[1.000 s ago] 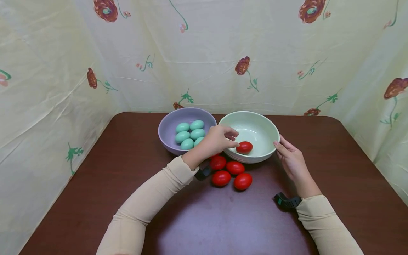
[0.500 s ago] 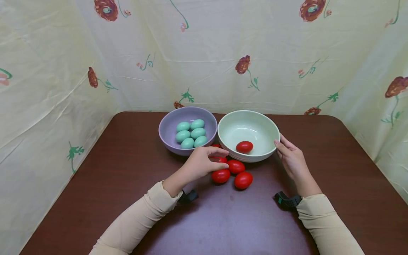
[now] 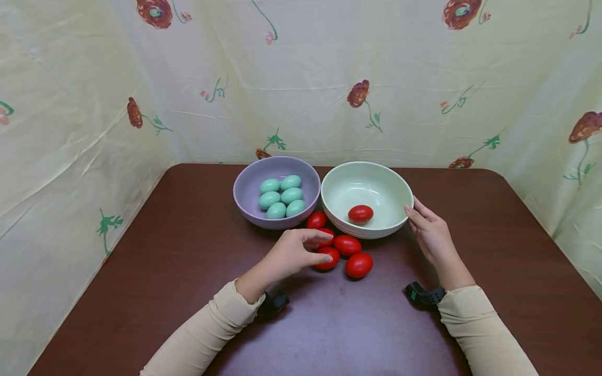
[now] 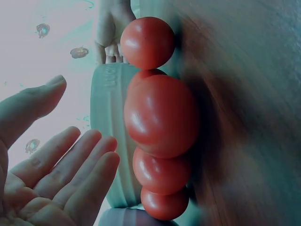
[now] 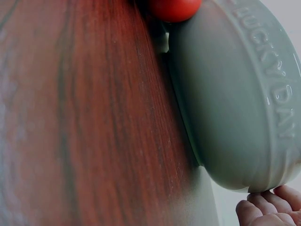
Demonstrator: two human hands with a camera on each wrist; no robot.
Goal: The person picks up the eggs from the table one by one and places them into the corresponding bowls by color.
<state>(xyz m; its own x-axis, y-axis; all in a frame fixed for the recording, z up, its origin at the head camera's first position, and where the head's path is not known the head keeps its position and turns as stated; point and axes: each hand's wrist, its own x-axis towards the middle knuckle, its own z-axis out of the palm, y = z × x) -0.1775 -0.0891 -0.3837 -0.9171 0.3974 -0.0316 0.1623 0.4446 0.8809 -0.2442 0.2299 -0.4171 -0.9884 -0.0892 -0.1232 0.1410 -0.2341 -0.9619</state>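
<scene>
My left hand (image 3: 288, 255) hovers at the left of several loose red eggs, thumb and fingers spread apart and nothing between them. In the head view its thumb tip overlaps the nearest red egg (image 3: 327, 258), and its fingers partly hide another. The left wrist view shows a gap between the hand (image 4: 61, 181) and the row of eggs (image 4: 161, 117). My right hand (image 3: 432, 240) grips the pale green bowl (image 3: 381, 185) at its right rim, thumb at the edge and fingers against the outer wall. One red egg (image 3: 360, 214) lies inside that bowl.
Left of the green bowl stands a purple bowl (image 3: 245, 190) holding several teal eggs (image 3: 269, 200). Red eggs (image 3: 359, 265) lie on the dark wooden table (image 3: 141, 271) in front of the bowls. A flowered cloth (image 3: 301, 89) hangs behind the table.
My left hand has drawn back from the green bowl, leaving the red egg lying in it, and moved down and left to the loose eggs. The right hand keeps its place.
</scene>
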